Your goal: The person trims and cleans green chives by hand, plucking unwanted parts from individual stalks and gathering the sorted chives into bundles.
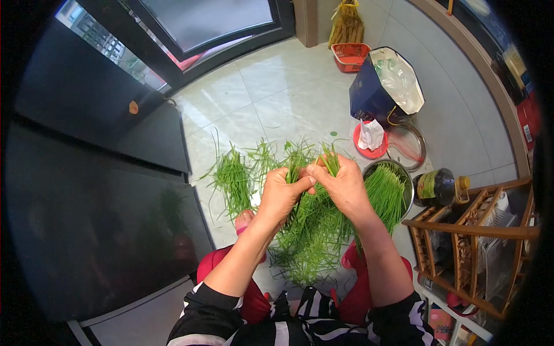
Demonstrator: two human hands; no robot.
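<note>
Long green stalks pass through both of my hands, above a wide heap of loose green stalks (311, 236) on the floor. My left hand (281, 193) is closed round some of them, thumb pointing right. Close beside it, my right hand (340, 181) grips more stalks, their tips sticking up past the fingers. The two hands nearly touch at the thumbs. A separate bunch of stalks (232, 180) lies to the left. On the right, a metal bowl (411, 199) holds neatly aligned green stalks (386, 193).
A dark oil bottle (441, 187) and a wooden rack (461, 242) stand at the right. Beyond the bowl are a red dish (375, 152) with white paper, a blue bag (369, 86) and a red basket (351, 56). Dark cabinet doors (104, 225) line the left.
</note>
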